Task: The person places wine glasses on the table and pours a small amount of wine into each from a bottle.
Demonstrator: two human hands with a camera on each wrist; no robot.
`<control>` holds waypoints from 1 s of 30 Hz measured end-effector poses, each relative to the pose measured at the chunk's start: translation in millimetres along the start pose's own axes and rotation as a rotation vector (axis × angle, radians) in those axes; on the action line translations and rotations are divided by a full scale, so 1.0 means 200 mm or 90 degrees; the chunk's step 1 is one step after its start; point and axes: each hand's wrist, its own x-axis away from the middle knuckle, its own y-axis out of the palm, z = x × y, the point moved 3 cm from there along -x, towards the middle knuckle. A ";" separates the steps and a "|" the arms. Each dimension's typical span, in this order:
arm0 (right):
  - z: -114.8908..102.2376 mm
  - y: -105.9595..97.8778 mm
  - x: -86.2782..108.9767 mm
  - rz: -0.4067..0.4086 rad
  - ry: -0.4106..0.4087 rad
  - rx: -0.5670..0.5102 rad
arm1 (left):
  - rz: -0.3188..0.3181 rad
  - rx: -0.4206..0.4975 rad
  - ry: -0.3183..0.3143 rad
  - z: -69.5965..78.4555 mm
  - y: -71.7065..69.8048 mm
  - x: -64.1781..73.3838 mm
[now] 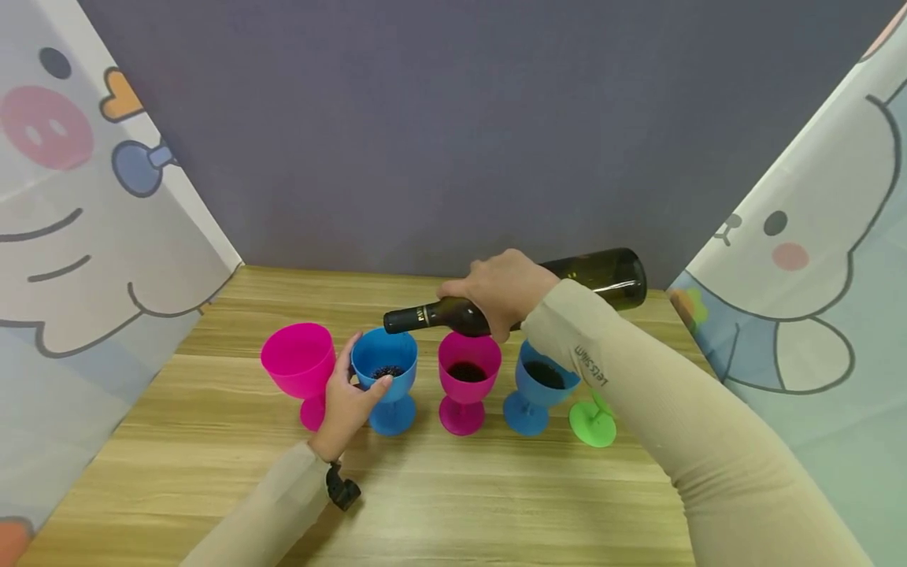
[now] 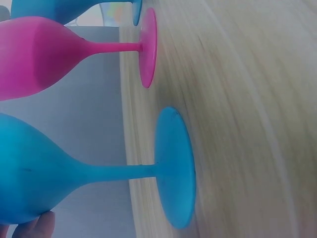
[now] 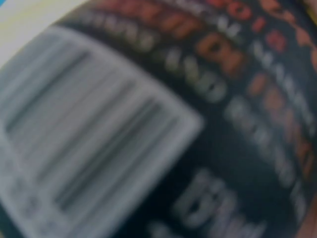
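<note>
My left hand (image 1: pixel 352 407) holds the bowl of a blue plastic goblet (image 1: pixel 404 384), thumb at the near side and fingers round the left. Dark, bubbly liquid lies in its bottom. My right hand (image 1: pixel 509 289) grips a dark green wine bottle (image 1: pixel 609 276) round its neck and shoulder. The bottle is tipped nearly flat, its mouth to the left above that goblet. In the left wrist view, the held goblet (image 2: pixel 32 168) stands upright with its foot on the table, fingertips under the bowl. A blurred bottle label (image 3: pixel 198 148) with a barcode fills the right wrist view.
To the left stands a pink goblet (image 1: pixel 298 358) with no liquid visible. Rightward are another pink goblet (image 1: pixel 460 413) and a second blue goblet (image 1: pixel 526 413), both with dark liquid. A green goblet (image 1: pixel 594 427) is partly behind my right sleeve. A grey panel (image 1: pixel 425 142) rises behind the wooden table (image 1: pixel 496 504).
</note>
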 end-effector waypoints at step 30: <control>-0.03 -0.04 -0.01 -0.002 -0.002 0.038 | 0.012 0.018 0.007 -0.01 0.00 0.01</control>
